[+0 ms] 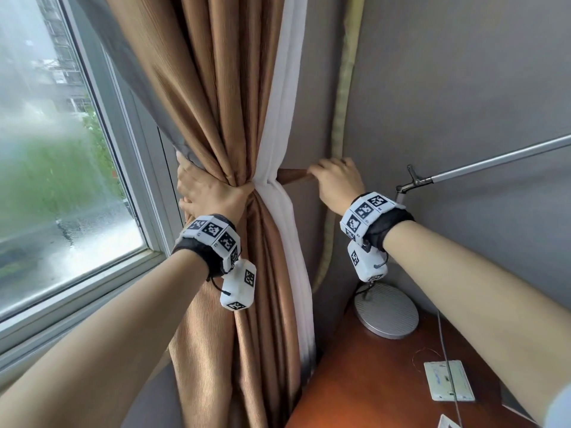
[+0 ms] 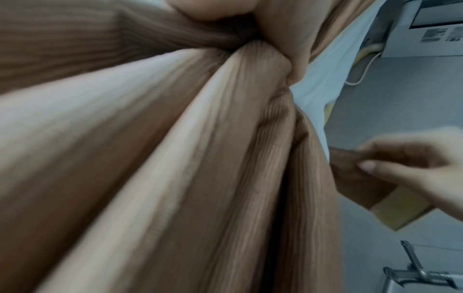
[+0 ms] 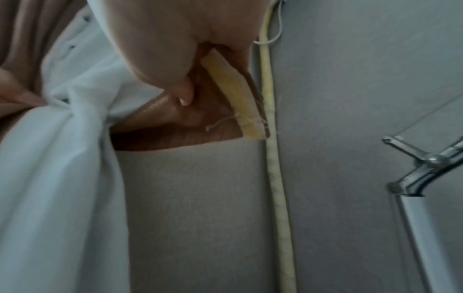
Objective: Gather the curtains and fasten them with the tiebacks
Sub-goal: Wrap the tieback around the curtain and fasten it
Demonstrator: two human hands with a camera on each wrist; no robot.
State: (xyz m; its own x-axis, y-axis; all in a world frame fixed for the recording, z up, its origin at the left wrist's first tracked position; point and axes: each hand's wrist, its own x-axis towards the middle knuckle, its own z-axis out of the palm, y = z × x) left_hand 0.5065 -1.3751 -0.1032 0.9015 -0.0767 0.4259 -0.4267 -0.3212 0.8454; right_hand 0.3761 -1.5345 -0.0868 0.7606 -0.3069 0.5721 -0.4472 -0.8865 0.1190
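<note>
A brown ribbed curtain [image 1: 216, 103] and a white sheer curtain [image 1: 278, 118] hang bunched together beside the window. My left hand [image 1: 197, 186] grips the gathered brown folds [image 2: 175, 158] at waist height, fingers wrapped round their window side. A brown tieback [image 1: 292, 177] runs from the bundle's right side toward the wall. My right hand [image 1: 321, 173] pinches the tieback's end [image 3: 175, 130] between thumb and fingers, close to the grey wall. A pale yellow strip [image 3: 233, 95] lies along that end. The sheer [image 3: 62, 158] is cinched just left of the tieback.
A window [image 1: 46, 149] with a grey frame stands to the left. A yellowish trim [image 1: 344, 118] runs down the wall seam. Below my right arm, a wooden table [image 1: 386, 381] bears a metal lamp base [image 1: 386, 310]; its arm [image 1: 494, 162] slants across the wall.
</note>
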